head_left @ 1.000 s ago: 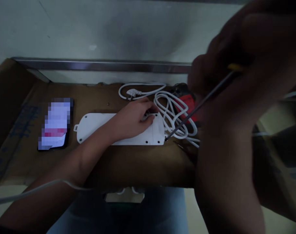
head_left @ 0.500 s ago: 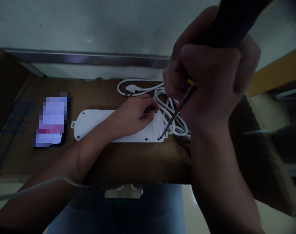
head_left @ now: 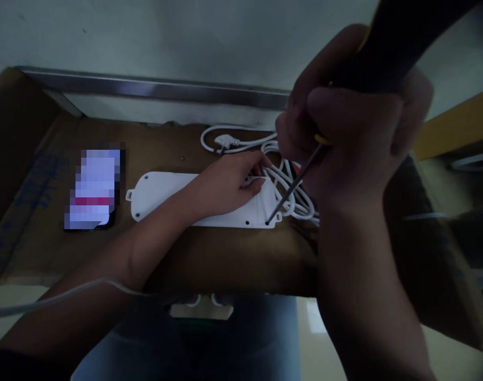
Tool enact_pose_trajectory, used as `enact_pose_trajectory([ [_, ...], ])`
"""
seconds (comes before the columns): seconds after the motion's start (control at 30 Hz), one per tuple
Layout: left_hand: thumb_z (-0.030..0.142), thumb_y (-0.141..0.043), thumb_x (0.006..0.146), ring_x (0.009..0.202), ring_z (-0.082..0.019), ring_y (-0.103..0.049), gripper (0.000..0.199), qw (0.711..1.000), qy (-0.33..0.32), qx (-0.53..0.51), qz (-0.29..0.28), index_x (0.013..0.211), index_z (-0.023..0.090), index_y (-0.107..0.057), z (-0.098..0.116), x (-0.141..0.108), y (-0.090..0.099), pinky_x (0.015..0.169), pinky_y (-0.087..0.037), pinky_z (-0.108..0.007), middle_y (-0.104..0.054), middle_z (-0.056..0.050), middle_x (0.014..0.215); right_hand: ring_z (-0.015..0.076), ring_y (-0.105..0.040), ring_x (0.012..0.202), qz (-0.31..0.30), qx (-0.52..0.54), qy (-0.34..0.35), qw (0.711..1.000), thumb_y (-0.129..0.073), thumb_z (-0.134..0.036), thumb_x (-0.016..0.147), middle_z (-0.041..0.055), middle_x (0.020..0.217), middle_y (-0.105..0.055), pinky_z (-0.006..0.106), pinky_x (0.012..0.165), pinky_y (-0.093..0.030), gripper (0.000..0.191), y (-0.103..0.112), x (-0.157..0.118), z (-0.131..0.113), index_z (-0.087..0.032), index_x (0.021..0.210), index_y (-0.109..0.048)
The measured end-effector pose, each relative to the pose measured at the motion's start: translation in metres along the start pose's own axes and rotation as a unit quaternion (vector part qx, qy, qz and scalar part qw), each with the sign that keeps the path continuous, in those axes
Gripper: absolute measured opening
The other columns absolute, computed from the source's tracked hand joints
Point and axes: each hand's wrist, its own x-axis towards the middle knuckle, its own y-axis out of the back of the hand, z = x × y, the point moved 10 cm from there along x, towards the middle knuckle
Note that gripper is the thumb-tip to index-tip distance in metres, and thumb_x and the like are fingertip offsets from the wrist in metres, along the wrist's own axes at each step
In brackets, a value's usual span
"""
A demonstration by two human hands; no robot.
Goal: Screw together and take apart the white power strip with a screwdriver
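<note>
A white power strip (head_left: 178, 182) lies with its screw-hole side up. My left hand (head_left: 229, 182) rests across it, thumb on the surface and fingers over the far edge, holding it against the cardboard. Above the strip's right end, my right hand (head_left: 356, 116) is wrapped round the dark, yellow-edged handle of a screwdriver (head_left: 295, 182). Its shaft slants down to the left, with the tip at the screw hole in the near right corner. Whether a screw sits in that hole cannot be made out.
A white cable (head_left: 301, 203) lies coiled right of the strip, its plug (head_left: 225, 142) behind my left hand. A small screw-like piece (head_left: 182, 158) lies on the cardboard (head_left: 158, 143). On the left is a phone (head_left: 94, 185) with a lit screen. A thin pale cord (head_left: 66, 299) crosses my left forearm.
The view has shifted slightly, so everything sits a little further right. My left thumb and index finger have spread apart. The screwdriver tip stays at the same corner hole.
</note>
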Motion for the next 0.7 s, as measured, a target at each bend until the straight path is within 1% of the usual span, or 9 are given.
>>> enact_pose_trajectory([
  [0.13,0.016,-0.053,0.096,0.105,-0.024,-0.072,0.026,1.0,-0.02,0.001,0.021,0.114,0.015,-0.071,0.002,0.001,0.001,0.1,-0.056,-0.038,-0.077,-0.008,0.11,-0.0013,-0.04,0.06,-0.048,0.037,0.008,0.998,-0.061,-0.019,0.081,0.0028,0.074,-0.049,0.015,0.054,-0.026,0.013,-0.007,-0.001,-0.004,-0.008,0.075,-0.06],
  [0.2,0.016,-0.05,0.098,0.106,-0.023,-0.072,0.026,0.997,-0.039,-0.028,0.055,0.11,0.016,-0.072,0.009,0.001,0.008,0.102,-0.055,-0.038,-0.077,-0.008,0.11,0.0011,-0.04,0.06,-0.083,0.063,-0.027,0.994,-0.064,-0.019,0.077,0.0042,0.071,-0.048,0.018,0.054,-0.026,0.017,-0.009,0.0,-0.001,-0.008,0.068,-0.056],
  [0.27,0.016,-0.048,0.1,0.104,-0.021,-0.072,0.026,0.991,-0.064,-0.096,0.072,0.104,0.016,-0.073,0.021,-0.001,0.016,0.1,-0.056,-0.035,-0.078,-0.008,0.106,0.0043,-0.041,0.06,-0.129,0.07,-0.084,0.986,-0.069,-0.022,0.076,0.0045,0.067,-0.045,0.022,0.053,-0.027,0.022,-0.009,-0.001,0.004,-0.009,0.066,-0.054],
  [0.33,0.018,-0.048,0.1,0.098,-0.019,-0.073,0.026,0.981,-0.073,-0.177,0.043,0.098,0.015,-0.074,0.031,-0.002,0.017,0.094,-0.057,-0.032,-0.078,-0.007,0.098,0.0064,-0.042,0.057,-0.167,0.078,-0.123,0.975,-0.073,-0.027,0.077,0.0034,0.065,-0.043,0.024,0.052,-0.028,0.024,-0.007,-0.003,0.007,-0.01,0.071,-0.057],
  [0.4,0.019,-0.051,0.1,0.094,-0.017,-0.072,0.025,0.968,-0.058,-0.243,-0.022,0.093,0.015,-0.075,0.037,-0.003,0.009,0.092,-0.057,-0.03,-0.079,-0.006,0.095,0.0075,-0.045,0.058,-0.195,0.079,-0.149,0.966,-0.076,-0.031,0.077,0.003,0.066,-0.044,0.024,0.051,-0.03,0.026,-0.004,-0.004,0.008,-0.011,0.079,-0.058],
  [0.47,0.025,-0.061,0.098,0.094,-0.017,-0.073,0.02,0.953,-0.044,-0.286,-0.094,0.096,0.016,-0.079,0.042,-0.006,-0.002,0.091,-0.057,-0.03,-0.081,-0.006,0.098,0.0076,-0.047,0.061,-0.234,0.081,-0.174,0.953,-0.076,-0.034,0.079,0.0026,0.069,-0.045,0.023,0.051,-0.034,0.029,-0.005,-0.007,0.01,-0.013,0.086,-0.057],
  [0.53,0.031,-0.071,0.095,0.098,-0.018,-0.074,0.02,0.938,-0.044,-0.309,-0.149,0.105,0.017,-0.082,0.046,-0.009,-0.012,0.092,-0.057,-0.03,-0.082,-0.007,0.103,0.0077,-0.047,0.063,-0.274,0.087,-0.183,0.94,-0.074,-0.035,0.08,0.0023,0.069,-0.045,0.022,0.05,-0.034,0.031,-0.009,-0.011,0.01,-0.015,0.09,-0.053],
  [0.6,0.034,-0.076,0.093,0.1,-0.019,-0.075,0.024,0.932,-0.053,-0.318,-0.169,0.109,0.018,-0.083,0.048,-0.01,-0.018,0.094,-0.057,-0.029,-0.083,-0.007,0.104,0.0071,-0.047,0.064,-0.297,0.088,-0.178,0.934,-0.071,-0.033,0.08,0.0024,0.072,-0.045,0.021,0.05,-0.035,0.03,-0.011,-0.015,0.007,-0.015,0.091,-0.051],
  [0.7,0.037,-0.077,0.093,0.097,-0.017,-0.076,0.024,0.929,-0.06,-0.326,-0.164,0.104,0.017,-0.085,0.047,-0.009,-0.023,0.092,-0.057,-0.027,-0.083,-0.006,0.101,0.0072,-0.053,0.072,-0.304,0.071,-0.185,0.932,-0.073,-0.035,0.081,0.0036,0.082,-0.052,0.023,0.059,-0.043,0.031,-0.011,-0.018,0.007,-0.015,0.098,-0.056],
])
